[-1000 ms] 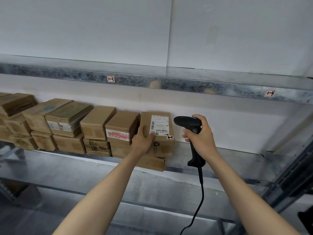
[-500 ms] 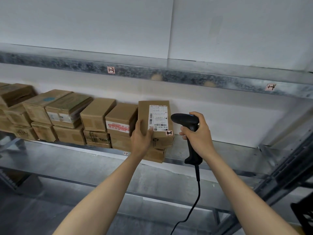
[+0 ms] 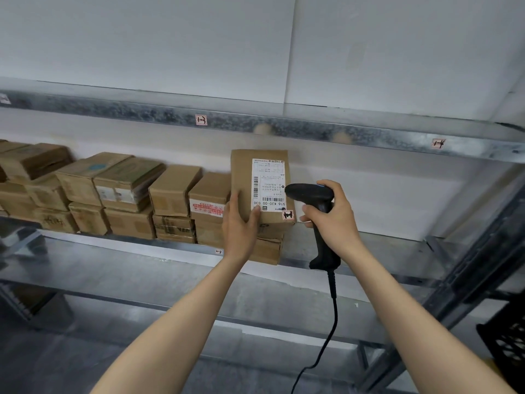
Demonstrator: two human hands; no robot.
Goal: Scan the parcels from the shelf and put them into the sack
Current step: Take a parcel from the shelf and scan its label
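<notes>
My left hand (image 3: 240,227) grips a brown cardboard parcel (image 3: 243,177) from below, holding it upright above the shelf with its white barcode label (image 3: 268,184) facing me. My right hand (image 3: 333,216) holds a black corded scanner (image 3: 312,193) by its handle, and the scanner's head touches or nearly touches the label's right edge. Several more brown parcels (image 3: 113,194) are stacked in two layers along the metal shelf (image 3: 113,245) to the left. No sack is in view.
Another shelf beam (image 3: 312,132) runs close above the raised parcel. The scanner's cable (image 3: 329,331) hangs down between my arms. A dark shelf upright (image 3: 468,274) and a black plastic crate (image 3: 505,348) stand at the right. The lower shelf level (image 3: 142,280) lies below.
My left hand has lifted the parcel higher off the stack and stood it more upright. The scanner has moved in close to the label.
</notes>
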